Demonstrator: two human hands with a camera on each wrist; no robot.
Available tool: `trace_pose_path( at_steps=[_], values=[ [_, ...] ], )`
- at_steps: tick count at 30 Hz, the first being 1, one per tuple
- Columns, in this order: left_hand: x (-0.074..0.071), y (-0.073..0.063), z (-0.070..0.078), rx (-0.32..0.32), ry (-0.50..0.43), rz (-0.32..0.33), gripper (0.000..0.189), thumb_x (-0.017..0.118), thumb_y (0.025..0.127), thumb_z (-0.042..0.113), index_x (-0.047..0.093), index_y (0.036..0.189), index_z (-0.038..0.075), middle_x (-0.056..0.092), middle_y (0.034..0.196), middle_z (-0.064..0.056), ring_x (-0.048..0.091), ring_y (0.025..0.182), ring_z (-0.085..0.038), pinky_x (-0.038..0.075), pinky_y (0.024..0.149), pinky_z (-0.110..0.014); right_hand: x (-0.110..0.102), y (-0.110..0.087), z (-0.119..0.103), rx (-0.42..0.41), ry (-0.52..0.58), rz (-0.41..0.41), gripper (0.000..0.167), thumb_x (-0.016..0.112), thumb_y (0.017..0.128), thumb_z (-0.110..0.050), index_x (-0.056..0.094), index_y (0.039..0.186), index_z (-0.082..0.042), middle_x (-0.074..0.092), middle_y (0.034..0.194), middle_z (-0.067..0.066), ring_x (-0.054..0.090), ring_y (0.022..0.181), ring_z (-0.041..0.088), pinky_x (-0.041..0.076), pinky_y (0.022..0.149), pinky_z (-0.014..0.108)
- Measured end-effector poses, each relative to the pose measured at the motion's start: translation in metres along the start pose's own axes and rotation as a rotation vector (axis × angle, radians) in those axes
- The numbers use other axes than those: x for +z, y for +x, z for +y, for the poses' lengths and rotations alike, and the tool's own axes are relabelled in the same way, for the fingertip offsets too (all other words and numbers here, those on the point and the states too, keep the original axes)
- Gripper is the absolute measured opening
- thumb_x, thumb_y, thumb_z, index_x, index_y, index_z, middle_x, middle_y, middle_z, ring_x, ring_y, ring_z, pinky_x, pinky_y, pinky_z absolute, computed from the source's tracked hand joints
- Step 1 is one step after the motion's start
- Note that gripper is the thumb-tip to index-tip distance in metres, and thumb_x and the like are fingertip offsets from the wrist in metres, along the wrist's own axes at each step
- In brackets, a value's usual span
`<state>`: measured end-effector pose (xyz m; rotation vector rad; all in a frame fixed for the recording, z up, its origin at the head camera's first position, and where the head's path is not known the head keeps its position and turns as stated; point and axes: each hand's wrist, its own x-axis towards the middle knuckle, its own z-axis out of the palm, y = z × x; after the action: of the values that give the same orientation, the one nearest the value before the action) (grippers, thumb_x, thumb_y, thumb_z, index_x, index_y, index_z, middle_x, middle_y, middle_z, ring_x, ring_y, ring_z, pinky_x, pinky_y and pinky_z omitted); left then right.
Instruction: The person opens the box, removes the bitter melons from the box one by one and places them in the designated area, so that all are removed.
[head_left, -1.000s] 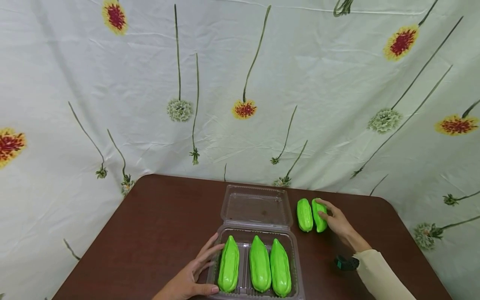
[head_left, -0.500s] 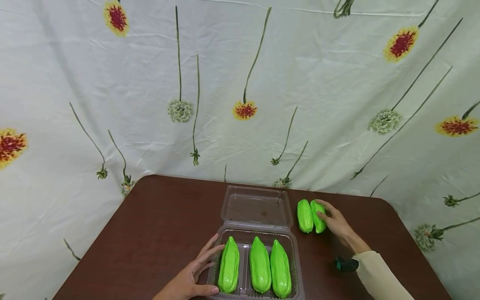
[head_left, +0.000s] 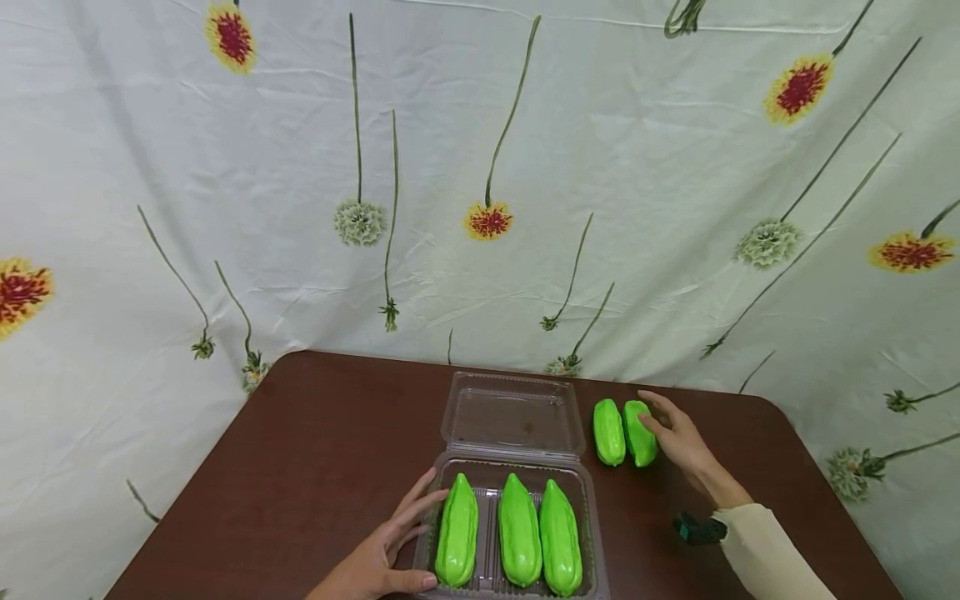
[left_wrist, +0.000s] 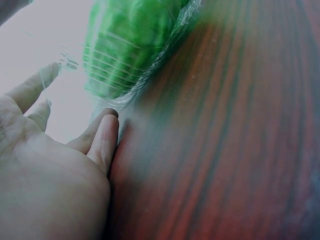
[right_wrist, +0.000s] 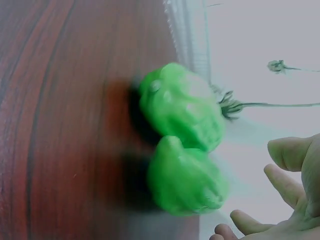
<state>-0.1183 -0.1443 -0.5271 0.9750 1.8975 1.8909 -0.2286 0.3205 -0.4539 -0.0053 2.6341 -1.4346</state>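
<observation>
My left hand rests with spread, extended fingers along the left side of a clear plastic clamshell container, thumb at its near left corner. In the left wrist view, its fingertips lie against the container's clear wall. Inside the container lie three bright green, ridged gourds, one gourd on the left and two side by side on the right. Beyond its right side are two more, a left gourd and a right gourd. My right hand hovers by the right gourd, fingers loosely bent and holding nothing.
The container's lid lies folded back toward the far edge of the dark red-brown table. A white flowered cloth hangs behind the table. A dark band is on the right wrist.
The right gourd was nudged left against its neighbour and now sits slightly apart from it. My right hand has come off that gourd, back to the right. The left hand stays put.
</observation>
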Motion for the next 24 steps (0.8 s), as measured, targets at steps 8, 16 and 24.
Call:
trace_pose_path(
  at_steps=[8,16,24],
  values=[
    [0.001,0.0,0.002,0.018,-0.005,-0.008,0.083,0.066,0.089,-0.008,0.022,0.158,0.001,-0.012,0.167,-0.02,0.018,0.147,0.008,0.036,0.109,-0.022,0.005,-0.011,-0.024,-0.081,-0.003,-0.006,0.053,0.046,0.108,-0.026,0.032,0.157,-0.014,0.02,0.164,0.021,0.024,0.145,0.051,0.03,0.107,0.07],
    [0.0,0.001,0.003,0.029,-0.007,-0.018,0.082,0.065,0.089,-0.009,0.02,0.158,-0.001,-0.013,0.166,-0.022,0.016,0.148,0.008,0.035,0.109,-0.022,0.019,-0.021,-0.047,-0.129,-0.002,-0.052,0.053,0.053,0.105,-0.033,0.039,0.154,-0.018,0.02,0.165,0.017,0.026,0.143,0.051,0.035,0.105,0.066],
    [0.001,0.001,0.004,0.066,-0.009,-0.027,0.083,0.066,0.089,-0.009,0.02,0.158,-0.002,-0.012,0.167,-0.02,0.014,0.149,0.006,0.036,0.108,-0.023,0.035,-0.034,-0.068,-0.166,0.017,-0.122,0.049,0.056,0.104,-0.031,0.044,0.15,-0.023,0.029,0.161,0.013,0.032,0.142,0.046,0.039,0.102,0.061]
  ],
)
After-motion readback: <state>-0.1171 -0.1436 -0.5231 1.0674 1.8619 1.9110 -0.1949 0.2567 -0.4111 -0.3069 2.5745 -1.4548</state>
